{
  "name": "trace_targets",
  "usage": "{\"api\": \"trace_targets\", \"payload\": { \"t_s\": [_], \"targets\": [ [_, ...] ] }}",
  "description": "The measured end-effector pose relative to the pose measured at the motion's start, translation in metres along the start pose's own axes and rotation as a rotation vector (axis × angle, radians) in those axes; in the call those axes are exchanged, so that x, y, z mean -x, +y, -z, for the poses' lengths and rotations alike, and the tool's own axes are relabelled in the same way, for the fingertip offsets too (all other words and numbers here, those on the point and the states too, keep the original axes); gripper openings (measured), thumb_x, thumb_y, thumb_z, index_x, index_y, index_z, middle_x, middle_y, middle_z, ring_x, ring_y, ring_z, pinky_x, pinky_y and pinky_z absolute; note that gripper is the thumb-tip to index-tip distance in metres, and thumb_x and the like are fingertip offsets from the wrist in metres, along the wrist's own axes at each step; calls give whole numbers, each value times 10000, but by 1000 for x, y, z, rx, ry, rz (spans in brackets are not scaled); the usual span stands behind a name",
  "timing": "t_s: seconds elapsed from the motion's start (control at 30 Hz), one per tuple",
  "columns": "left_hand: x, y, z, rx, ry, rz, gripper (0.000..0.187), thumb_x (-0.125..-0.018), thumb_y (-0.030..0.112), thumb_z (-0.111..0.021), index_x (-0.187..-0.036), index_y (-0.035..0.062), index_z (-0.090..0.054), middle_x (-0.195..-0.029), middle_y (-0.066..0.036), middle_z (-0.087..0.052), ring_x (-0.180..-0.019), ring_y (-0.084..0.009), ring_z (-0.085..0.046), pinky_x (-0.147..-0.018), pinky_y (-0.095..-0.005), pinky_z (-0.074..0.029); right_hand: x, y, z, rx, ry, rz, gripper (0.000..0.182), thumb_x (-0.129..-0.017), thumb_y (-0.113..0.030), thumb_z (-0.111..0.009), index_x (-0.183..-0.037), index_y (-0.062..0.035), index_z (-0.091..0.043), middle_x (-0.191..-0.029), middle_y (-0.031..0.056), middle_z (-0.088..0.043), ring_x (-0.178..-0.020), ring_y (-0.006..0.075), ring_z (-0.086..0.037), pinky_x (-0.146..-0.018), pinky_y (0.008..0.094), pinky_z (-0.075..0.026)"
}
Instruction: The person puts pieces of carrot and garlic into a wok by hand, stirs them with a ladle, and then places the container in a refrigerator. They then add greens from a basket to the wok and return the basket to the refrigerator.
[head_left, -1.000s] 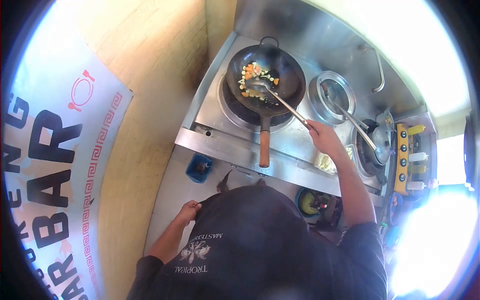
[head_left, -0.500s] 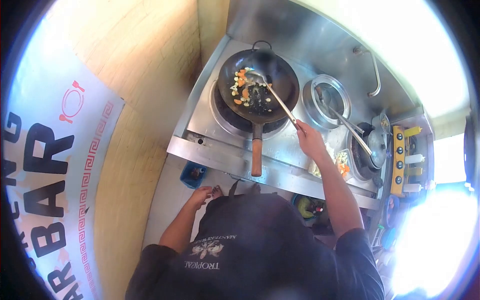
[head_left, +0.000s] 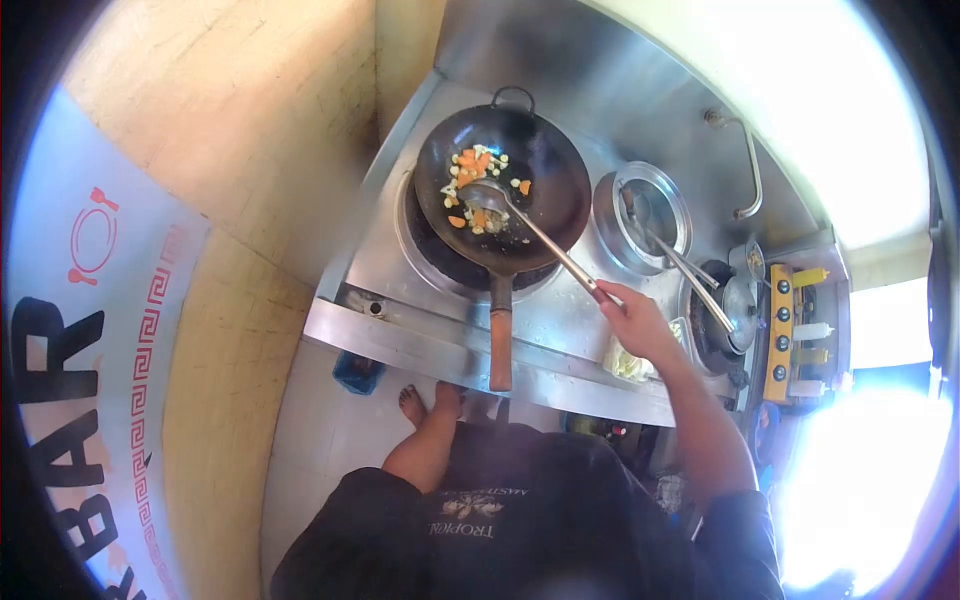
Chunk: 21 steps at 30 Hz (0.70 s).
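Observation:
In the head view, my right hand (head_left: 637,322) is wrapped round the end of a long-handled wok ladle (head_left: 555,248). The ladle's bowl rests among chopped vegetables (head_left: 472,165), orange and pale pieces, inside a black wok (head_left: 560,180). The wok sits on a burner ring with its wooden handle (head_left: 501,350) pointing at me; neither hand touches that handle. My left hand (head_left: 449,397) hangs low by the stove's front edge, left of the wok handle. Its fingers are too indistinct to read, and I make out nothing in it.
Right of the wok stands a round metal pot (head_left: 642,215) with long-handled utensils leaning out. Beyond it are a lidded pot (head_left: 740,305) and a rack of sauce bottles (head_left: 812,330). A container of pale cut vegetables (head_left: 626,362) lies near my right wrist. A blue bin (head_left: 357,372) is on the floor.
The ladle's bowl has come down and left through the wok, and the vegetables have shifted into a new heap. My left hand has moved right, towards the wok handle. The view has shifted slightly.

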<state>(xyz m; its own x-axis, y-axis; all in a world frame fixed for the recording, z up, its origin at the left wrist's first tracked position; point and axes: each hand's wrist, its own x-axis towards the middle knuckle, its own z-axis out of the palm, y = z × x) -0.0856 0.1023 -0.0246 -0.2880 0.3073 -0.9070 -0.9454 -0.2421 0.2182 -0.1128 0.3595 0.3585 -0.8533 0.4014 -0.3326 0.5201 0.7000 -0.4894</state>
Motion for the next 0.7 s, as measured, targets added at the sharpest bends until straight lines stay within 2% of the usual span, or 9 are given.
{"api": "trace_targets", "payload": {
  "t_s": [0.03,0.13,0.23,0.3,0.37,0.47,0.53,0.6,0.7],
  "targets": [
    [6,-1,1,-30,25,-60,216,-858,304,-537,-1018,162,-565,-919,-26,-578,-761,-180,-546,-678,-374,-425,12,6,6,-1,-6,-8,374,-873,-193,-557,-1234,-99,-560,-834,144,-660,-706,202,-609,-675,326,-474],
    [34,25,13,397,-172,19,162,-867,293,-511,-959,166,-555,-801,0,-559,-648,-148,-504,-596,-325,-397,41,7,22,-104,-10,-79,375,-876,-197,-554,-1235,-91,-556,-873,157,-655,-746,207,-618,-693,315,-476],
    [5,42,44,471,-149,144,149,-874,285,-505,-913,148,-547,-762,8,-546,-609,-128,-487,-557,-297,-376,48,7,22,-157,-142,-197,368,-883,-183,-532,-1237,-83,-546,-915,192,-650,-807,266,-639,-722,340,-483],
    [8,48,37,468,-111,151,153,-877,286,-503,-888,137,-540,-752,11,-539,-593,-124,-482,-538,-293,-369,29,8,2,55,43,105,360,-888,-161,-510,-1238,-83,-539,-955,219,-639,-861,333,-634,-739,381,-485],
    [23,55,37,478,-65,162,163,-881,286,-501,-862,127,-532,-741,13,-532,-576,-119,-476,-519,-290,-361,5,6,-10,3,97,92,358,-888,-155,-506,-1237,-84,-539,-974,220,-637,-881,347,-626,-756,397,-481],
    [50,64,60,137,-167,144,206,-883,298,-505,-898,98,-554,-759,-22,-546,-586,-134,-504,-541,-305,-408,-14,21,-28,-48,171,85,355,-887,-153,-507,-1234,-88,-542,-968,216,-638,-876,356,-624,-762,408,-479],
    [71,67,95,-455,24,1,320,-906,325,-483,-1053,49,-552,-871,-107,-615,-691,-187,-593,-598,-329,-466,-13,28,-25,-58,205,94,353,-886,-157,-513,-1231,-90,-546,-943,211,-643,-852,352,-629,-751,403,-482],
    [93,69,135,-582,93,73,457,-922,361,-456,-1238,31,-467,-1035,-162,-627,-841,-261,-631,-714,-374,-491,-5,37,-12,-130,35,-16,340,-884,-163,-520,-1213,-90,-559,-882,205,-646,-789,357,-632,-720,404,-488],
    [113,38,212,-600,146,225,528,-925,387,-438,-1322,44,-380,-1137,-141,-607,-931,-277,-618,-792,-423,-464,-8,51,-20,-146,138,126,327,-878,-160,-525,-1195,-92,-573,-835,196,-646,-745,359,-629,-700,398,-491]
  ]
}}
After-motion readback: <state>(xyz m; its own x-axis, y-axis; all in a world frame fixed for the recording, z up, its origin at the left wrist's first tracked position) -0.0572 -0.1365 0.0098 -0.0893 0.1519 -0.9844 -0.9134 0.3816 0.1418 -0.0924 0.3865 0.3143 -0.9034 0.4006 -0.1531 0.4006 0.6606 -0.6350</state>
